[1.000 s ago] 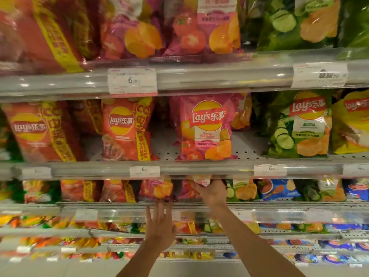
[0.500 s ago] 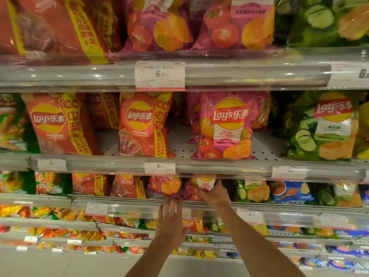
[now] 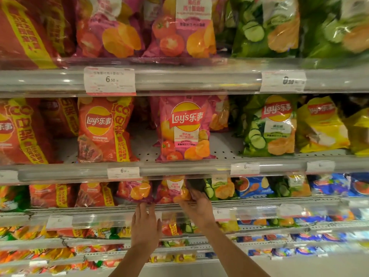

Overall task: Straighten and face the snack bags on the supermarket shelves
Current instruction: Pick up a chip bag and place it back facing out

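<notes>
Rows of snack bags fill the shelves. On the third shelf down, a pink tomato-flavour bag stands beside a second pink bag. My right hand grips the right edge of the first pink bag, fingers curled round its lower corner. With straight fingers, my left hand reaches up so its fingertips sit just under the second pink bag, at the shelf's front rail. One shelf higher, a larger pink bag and a red bag stand upright, facing front.
Green cucumber bags and blue bags sit right of my right hand. Red bags stand to the left. Price tags line the clear shelf rails. Lower shelves hold several small colourful packs.
My view has shifted a little left and up. My right hand has dropped from the pink bag's top to its lower right edge. My left hand has risen toward the shelf rail.
</notes>
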A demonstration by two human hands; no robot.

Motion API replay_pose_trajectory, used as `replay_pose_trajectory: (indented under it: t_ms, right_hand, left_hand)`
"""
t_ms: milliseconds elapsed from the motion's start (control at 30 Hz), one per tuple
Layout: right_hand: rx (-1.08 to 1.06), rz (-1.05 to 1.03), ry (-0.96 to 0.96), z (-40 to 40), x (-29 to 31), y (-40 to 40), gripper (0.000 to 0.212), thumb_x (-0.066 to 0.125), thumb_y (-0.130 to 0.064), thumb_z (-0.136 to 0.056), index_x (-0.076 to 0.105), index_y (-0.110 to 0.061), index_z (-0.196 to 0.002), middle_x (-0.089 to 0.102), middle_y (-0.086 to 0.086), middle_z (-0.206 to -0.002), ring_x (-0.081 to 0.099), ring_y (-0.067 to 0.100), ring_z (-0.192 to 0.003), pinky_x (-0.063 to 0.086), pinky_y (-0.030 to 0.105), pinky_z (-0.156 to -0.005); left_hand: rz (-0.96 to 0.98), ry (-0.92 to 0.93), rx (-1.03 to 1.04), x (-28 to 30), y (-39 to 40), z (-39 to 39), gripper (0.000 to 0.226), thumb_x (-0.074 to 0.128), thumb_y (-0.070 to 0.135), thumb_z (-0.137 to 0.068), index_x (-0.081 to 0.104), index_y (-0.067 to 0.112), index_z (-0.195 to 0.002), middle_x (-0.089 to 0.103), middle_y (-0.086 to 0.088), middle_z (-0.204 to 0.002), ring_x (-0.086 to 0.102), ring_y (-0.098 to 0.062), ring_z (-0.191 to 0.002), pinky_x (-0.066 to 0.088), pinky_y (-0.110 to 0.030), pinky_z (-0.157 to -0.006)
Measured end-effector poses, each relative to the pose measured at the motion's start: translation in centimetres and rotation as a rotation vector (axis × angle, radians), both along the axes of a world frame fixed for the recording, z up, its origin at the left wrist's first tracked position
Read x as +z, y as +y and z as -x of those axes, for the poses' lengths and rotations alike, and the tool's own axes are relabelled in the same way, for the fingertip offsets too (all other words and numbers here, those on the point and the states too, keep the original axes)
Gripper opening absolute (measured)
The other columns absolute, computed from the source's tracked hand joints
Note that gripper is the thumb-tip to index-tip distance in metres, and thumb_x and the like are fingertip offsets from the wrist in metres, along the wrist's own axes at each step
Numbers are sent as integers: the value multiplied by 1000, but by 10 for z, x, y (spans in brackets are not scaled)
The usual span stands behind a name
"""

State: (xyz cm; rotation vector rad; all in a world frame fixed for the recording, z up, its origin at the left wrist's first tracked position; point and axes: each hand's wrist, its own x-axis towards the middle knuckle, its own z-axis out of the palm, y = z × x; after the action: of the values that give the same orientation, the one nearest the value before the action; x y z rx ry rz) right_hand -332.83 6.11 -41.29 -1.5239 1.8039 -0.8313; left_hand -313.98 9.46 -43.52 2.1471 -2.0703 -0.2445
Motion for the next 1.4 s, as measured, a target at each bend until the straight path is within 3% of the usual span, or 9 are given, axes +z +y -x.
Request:
replay_pose_trajectory:
  t_ms: [133, 300, 433, 633, 867, 1033, 1133, 1233, 1400]
  right_hand:
    - [-91, 15, -196, 41, -6, 20, 39, 77, -30, -88, 66, -14, -122, 70, -8, -110, 66, 10, -109, 49, 7, -81]
    - [-241, 34, -308, 131, -11, 42, 21, 75, -16, -90, 72, -11, -111, 74, -3, -100, 69, 11, -96, 54, 13, -80]
    - [-382, 79, -304, 224, -13, 63, 13, 74, -16, -91, 69, -12, -103, 73, -16, -82, 71, 6, -83, 47, 4, -62]
    - [-543, 122, -223, 337, -9, 63, 39, 74, -23, -91, 63, -6, -124, 70, 12, -113, 65, 30, -106, 52, 41, -92]
    - [-347, 111, -54, 400, -6, 27, 93, 87, -40, -76, 40, -5, -148, 49, 13, -141, 42, 30, -135, 39, 48, -113]
    - [-152, 48, -102, 413, -8, -17, 95, 94, -50, -57, 45, -20, -133, 66, -1, -122, 63, 20, -116, 54, 40, -97]
    - [-128, -23, -45, 415, -15, -31, 99, 92, -58, -56, 37, -20, -129, 66, 2, -125, 65, 24, -115, 55, 41, -94]
    - [-110, -49, -23, 417, -18, -41, 101, 92, -57, -57, 33, -19, -130, 66, 5, -126, 65, 27, -114, 55, 47, -97]
    - [-137, -52, -28, 420, -19, -47, 94, 94, -43, -63, 40, -17, -137, 69, 4, -118, 67, 26, -110, 55, 47, -97]
  left_hand:
    - [53, 141, -51, 1, 5, 45, 50, 45, 36, -100, 42, 20, -147, 40, -6, -151, 34, -26, -142, 31, -36, -118]
    - [65, 346, -120, 5, 7, 138, 26, 53, 22, -96, 62, 18, -121, 56, -1, -128, 48, -22, -127, 37, -31, -108]
    - [49, 524, -57, 14, 6, 218, 34, 58, 21, -96, 60, 15, -129, 57, -3, -129, 53, -22, -122, 42, -30, -103]
    - [115, 724, 59, 28, -6, 316, 38, 64, 13, -93, 56, 13, -130, 56, 1, -129, 56, -23, -120, 40, -26, -99]
    - [23, 887, 226, 29, -42, 359, 56, 69, 33, -92, 47, 8, -137, 54, -11, -131, 55, -32, -119, 46, -43, -102]
    - [-52, 976, 272, 20, -78, 358, 75, 80, 34, -82, 39, 11, -141, 55, -11, -133, 58, -30, -120, 46, -44, -106]
    - [-120, 1073, 285, 13, -101, 356, 72, 85, 28, -77, 41, 14, -133, 64, -11, -117, 71, -18, -95, 60, -31, -83]
    - [-147, 1046, 283, 5, -123, 354, 51, 89, 30, -71, 54, 20, -107, 68, -2, -96, 68, -4, -75, 52, -11, -59]
    - [-237, 967, 273, -6, -138, 343, 57, 93, 42, -59, 68, 16, -103, 72, -2, -101, 68, -22, -103, 53, -34, -95]
